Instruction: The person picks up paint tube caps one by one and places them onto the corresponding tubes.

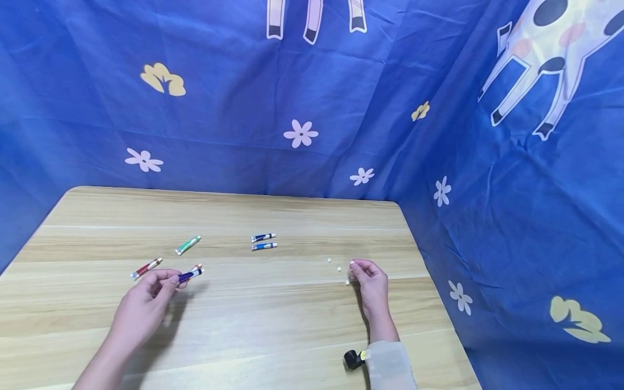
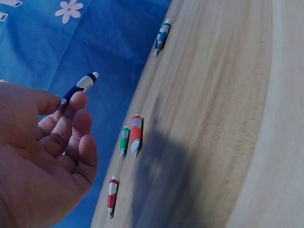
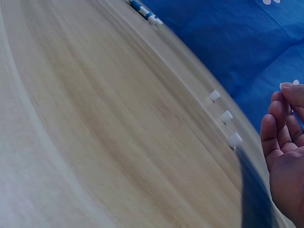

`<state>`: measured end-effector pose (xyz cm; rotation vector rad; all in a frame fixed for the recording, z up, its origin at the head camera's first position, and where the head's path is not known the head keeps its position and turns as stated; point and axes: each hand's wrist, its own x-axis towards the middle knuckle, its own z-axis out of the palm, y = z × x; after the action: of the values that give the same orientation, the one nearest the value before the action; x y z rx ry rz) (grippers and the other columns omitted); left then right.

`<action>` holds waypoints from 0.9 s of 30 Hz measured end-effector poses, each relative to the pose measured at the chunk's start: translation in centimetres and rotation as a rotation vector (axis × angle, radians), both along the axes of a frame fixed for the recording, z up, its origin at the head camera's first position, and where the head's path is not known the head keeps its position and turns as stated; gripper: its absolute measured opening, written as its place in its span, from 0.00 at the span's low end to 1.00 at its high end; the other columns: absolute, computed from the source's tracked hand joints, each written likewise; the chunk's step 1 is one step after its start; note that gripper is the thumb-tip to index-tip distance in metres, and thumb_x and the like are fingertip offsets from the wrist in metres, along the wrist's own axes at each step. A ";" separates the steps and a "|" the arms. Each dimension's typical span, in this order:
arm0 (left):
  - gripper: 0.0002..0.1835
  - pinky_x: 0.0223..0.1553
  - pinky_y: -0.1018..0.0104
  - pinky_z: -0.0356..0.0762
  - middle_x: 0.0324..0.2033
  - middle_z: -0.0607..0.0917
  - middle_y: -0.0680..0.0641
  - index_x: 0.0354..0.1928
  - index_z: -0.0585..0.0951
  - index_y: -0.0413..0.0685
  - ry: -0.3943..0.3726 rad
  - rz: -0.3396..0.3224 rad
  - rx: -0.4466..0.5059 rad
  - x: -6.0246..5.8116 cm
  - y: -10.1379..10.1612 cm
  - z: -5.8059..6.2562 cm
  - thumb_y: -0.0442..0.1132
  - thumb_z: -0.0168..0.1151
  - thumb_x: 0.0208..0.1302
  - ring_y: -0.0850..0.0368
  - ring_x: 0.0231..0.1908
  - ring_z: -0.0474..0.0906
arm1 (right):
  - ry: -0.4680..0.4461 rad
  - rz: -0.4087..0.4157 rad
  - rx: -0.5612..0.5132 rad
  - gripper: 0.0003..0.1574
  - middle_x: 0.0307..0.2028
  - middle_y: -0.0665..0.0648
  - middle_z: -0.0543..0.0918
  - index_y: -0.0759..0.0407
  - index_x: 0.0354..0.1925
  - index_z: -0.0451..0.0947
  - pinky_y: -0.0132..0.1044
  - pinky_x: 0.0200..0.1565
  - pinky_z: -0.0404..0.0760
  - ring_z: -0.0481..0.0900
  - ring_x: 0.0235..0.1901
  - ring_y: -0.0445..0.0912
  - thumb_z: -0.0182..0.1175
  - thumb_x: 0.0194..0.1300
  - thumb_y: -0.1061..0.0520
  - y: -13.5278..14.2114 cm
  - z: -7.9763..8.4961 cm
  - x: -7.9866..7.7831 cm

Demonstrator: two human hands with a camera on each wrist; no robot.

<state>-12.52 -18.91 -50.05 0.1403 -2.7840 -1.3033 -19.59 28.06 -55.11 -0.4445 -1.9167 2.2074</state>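
Between thumb and fingers my left hand [image 1: 143, 306] pinches a dark violet-blue paint tube [image 2: 80, 89], its white-tipped end pointing away from the palm. The tube is raised above the table. In the head view it partly covers an orange-red paint tube [image 2: 136, 133] that lies below. My right hand [image 1: 374, 287], at the right side of the table, pinches a small white cap [image 1: 352, 263] with thumb and fingertips. Three similar white caps, one of them [image 3: 227, 116] in the middle of the group, sit on the wood just left of that hand.
A green paint tube [image 1: 188, 245] and a dark red one [image 1: 146, 268] lie near the left hand. Two blue tubes, the nearer one [image 1: 265, 246] lighter, lie side by side at mid-table. A blue patterned curtain [image 1: 234, 108] hangs along the wooden table's [image 1: 253, 325] back and right edges.
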 end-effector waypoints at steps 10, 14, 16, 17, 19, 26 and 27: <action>0.16 0.34 0.72 0.73 0.42 0.92 0.44 0.59 0.81 0.42 0.015 -0.017 0.009 0.1 0.7 -0.2 0.45 0.54 0.86 0.77 0.34 0.78 | 0.000 0.018 0.013 0.08 0.30 0.46 0.88 0.66 0.44 0.88 0.29 0.37 0.87 0.84 0.29 0.39 0.71 0.66 0.70 -0.7 -0.1 0.1; 0.15 0.33 0.70 0.73 0.40 0.91 0.45 0.59 0.81 0.42 0.015 -0.029 0.011 0.2 1.3 -0.1 0.46 0.54 0.86 0.72 0.32 0.78 | -0.001 0.025 0.031 0.10 0.31 0.46 0.88 0.69 0.46 0.87 0.29 0.38 0.87 0.84 0.29 0.39 0.72 0.67 0.69 -0.9 -0.1 0.1; 0.16 0.33 0.69 0.72 0.40 0.90 0.46 0.59 0.81 0.43 0.010 -0.034 0.012 0.2 1.6 0.0 0.47 0.55 0.86 0.69 0.32 0.78 | -0.004 0.027 0.034 0.10 0.31 0.46 0.88 0.69 0.47 0.86 0.29 0.38 0.87 0.84 0.30 0.39 0.72 0.67 0.68 -1.0 -0.1 0.1; 0.16 0.34 0.70 0.72 0.40 0.90 0.46 0.58 0.81 0.43 0.009 -0.036 0.010 0.2 1.7 -0.1 0.47 0.54 0.86 0.69 0.32 0.78 | -0.005 0.028 0.033 0.10 0.31 0.46 0.89 0.69 0.47 0.86 0.30 0.38 0.87 0.84 0.30 0.40 0.72 0.67 0.68 -1.0 -0.2 0.1; 0.16 0.34 0.70 0.72 0.40 0.90 0.47 0.58 0.81 0.43 0.003 -0.038 0.008 0.2 1.9 -0.2 0.47 0.54 0.86 0.69 0.33 0.78 | -0.009 0.029 0.031 0.10 0.31 0.46 0.89 0.69 0.47 0.87 0.30 0.38 0.87 0.85 0.30 0.40 0.72 0.67 0.68 -1.1 -0.2 0.1; 0.16 0.35 0.71 0.73 0.42 0.91 0.47 0.59 0.81 0.44 -0.007 -0.037 0.009 0.2 2.1 -0.5 0.47 0.54 0.86 0.73 0.34 0.79 | -0.007 0.031 0.018 0.10 0.31 0.46 0.89 0.69 0.46 0.87 0.31 0.38 0.87 0.85 0.30 0.40 0.72 0.66 0.69 -1.6 0.0 0.1; 0.16 0.35 0.71 0.73 0.43 0.92 0.46 0.59 0.81 0.44 -0.010 -0.038 0.012 0.1 2.1 -0.5 0.48 0.54 0.86 0.74 0.35 0.79 | -0.003 0.033 0.017 0.10 0.31 0.46 0.89 0.69 0.46 0.87 0.30 0.38 0.87 0.85 0.29 0.40 0.72 0.66 0.70 -1.6 0.0 0.1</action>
<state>-12.38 -16.77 -50.54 0.0953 -2.8007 -1.3316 -19.51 26.44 -55.12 -0.4166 -1.9567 2.2093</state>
